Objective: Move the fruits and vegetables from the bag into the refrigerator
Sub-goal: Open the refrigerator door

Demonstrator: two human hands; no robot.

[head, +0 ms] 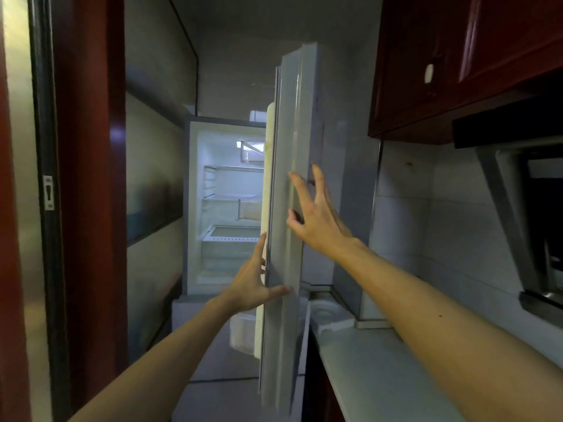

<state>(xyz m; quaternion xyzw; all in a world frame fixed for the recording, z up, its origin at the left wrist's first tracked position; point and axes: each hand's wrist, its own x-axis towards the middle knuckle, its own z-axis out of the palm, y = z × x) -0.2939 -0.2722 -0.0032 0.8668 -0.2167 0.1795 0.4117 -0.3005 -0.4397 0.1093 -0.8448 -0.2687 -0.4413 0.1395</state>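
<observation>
The refrigerator (192, 208) is seen at the far end of a narrow passage, between the left wall (152, 178) and the far end of the countertop (365, 360). Its door (286, 141) is swung open, edge-on to the camera, just beside the countertop's left edge. The door's free edge is straddled by the left hand (253, 281), fingers straight along the inner side, thumb spread, nothing clamped. The door's outer face is touched by the right hand (316, 214), fingers splayed apart. Lit shelves (231, 199) are exposed left of the door.
</observation>
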